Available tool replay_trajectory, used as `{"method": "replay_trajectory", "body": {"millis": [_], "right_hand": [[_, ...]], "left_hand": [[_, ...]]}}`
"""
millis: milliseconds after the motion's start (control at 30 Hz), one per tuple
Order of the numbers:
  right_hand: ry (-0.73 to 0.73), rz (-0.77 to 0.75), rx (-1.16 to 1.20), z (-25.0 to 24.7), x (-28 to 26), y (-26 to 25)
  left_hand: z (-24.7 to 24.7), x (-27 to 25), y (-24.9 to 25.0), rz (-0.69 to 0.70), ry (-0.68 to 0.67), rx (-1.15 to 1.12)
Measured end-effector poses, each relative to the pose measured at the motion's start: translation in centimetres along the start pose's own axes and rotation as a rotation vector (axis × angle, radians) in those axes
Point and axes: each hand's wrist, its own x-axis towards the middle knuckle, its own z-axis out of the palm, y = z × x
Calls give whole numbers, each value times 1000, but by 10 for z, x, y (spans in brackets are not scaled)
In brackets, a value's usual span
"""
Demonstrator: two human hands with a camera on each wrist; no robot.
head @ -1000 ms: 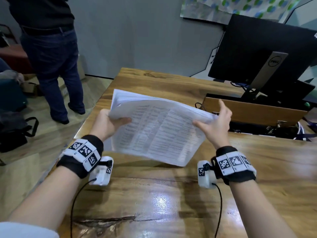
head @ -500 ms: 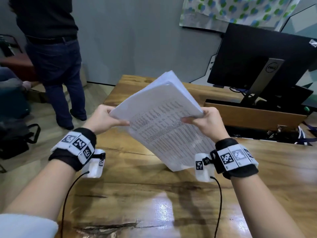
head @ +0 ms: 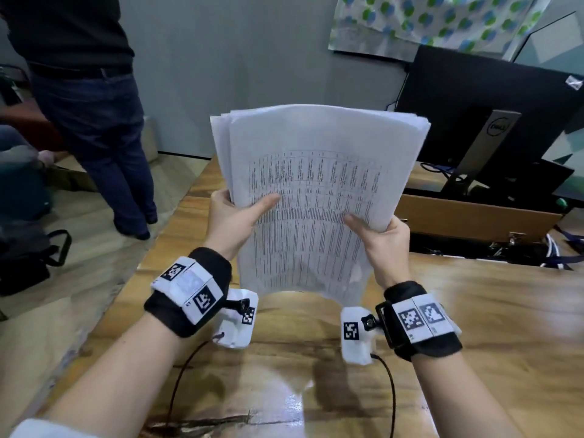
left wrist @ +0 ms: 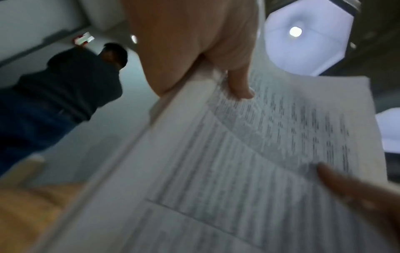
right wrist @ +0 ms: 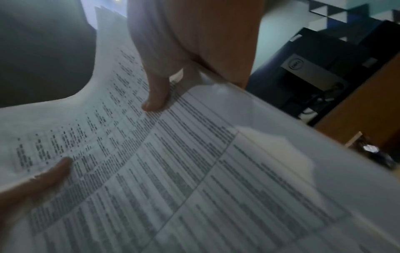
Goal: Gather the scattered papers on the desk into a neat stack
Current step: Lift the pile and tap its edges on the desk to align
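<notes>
Papers (head: 316,191), tilted flat 1 second ago, now upright at frame centre; left hand (head: 232,216) and right hand (head: 384,238) grasp the side edges, ready for squaring on the desk (head: 474,327).

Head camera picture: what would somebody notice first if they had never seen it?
First, the big bundle of papers held upright above the wooden desk, printed with a table of small text. The left hand and the right hand grip its two side edges. Behind, a dark monitor stands at the right, and a person in dark clothes stands at the left.

White papers (head: 316,191) bear black tables; desk (head: 474,311) glossy brown.
</notes>
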Motion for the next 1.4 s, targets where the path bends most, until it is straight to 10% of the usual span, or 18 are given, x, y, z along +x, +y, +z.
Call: {"method": "replay_trajectory", "body": {"millis": [1400], "right_hand": [[-57,-26,43,-16,-3,-12]], "left_hand": [[-3,-13,8,-18,-121,-37]]}}
